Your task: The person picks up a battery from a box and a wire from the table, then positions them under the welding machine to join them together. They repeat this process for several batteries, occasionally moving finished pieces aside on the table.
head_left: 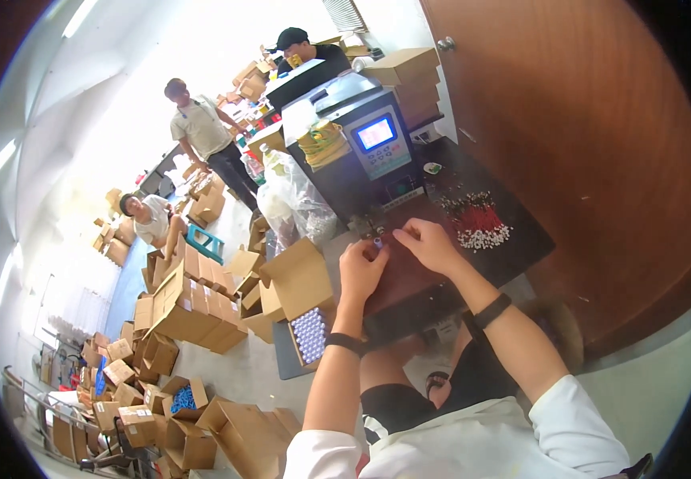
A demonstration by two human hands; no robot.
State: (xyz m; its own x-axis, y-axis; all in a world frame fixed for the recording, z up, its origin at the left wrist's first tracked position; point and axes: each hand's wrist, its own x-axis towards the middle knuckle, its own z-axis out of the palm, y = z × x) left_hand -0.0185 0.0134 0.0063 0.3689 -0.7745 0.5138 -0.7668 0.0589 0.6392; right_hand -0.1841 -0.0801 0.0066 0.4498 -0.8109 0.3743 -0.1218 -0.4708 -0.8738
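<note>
My left hand (361, 270) is closed around a small lavender cylindrical piece (377, 243), held upright in front of the machine. My right hand (429, 244) is close beside it, with thumb and forefinger pinched together; whatever they hold is too small to make out. Just beyond both hands stands a dark box-shaped machine (377, 172) with a lit blue screen. Right of the machine, a pile of short red wires with white ends (481, 223) lies on the dark tabletop (521, 243). By my left forearm sits an open carton of lavender cylinders (310, 335) in rows.
A brown door (569, 120) rises close on the right. Plastic bags (286, 195) stand left of the machine. Many cardboard boxes (194, 307) cover the floor to the left. Three other people are farther back, one beyond the machine. A teal stool (204, 243) stands among the boxes.
</note>
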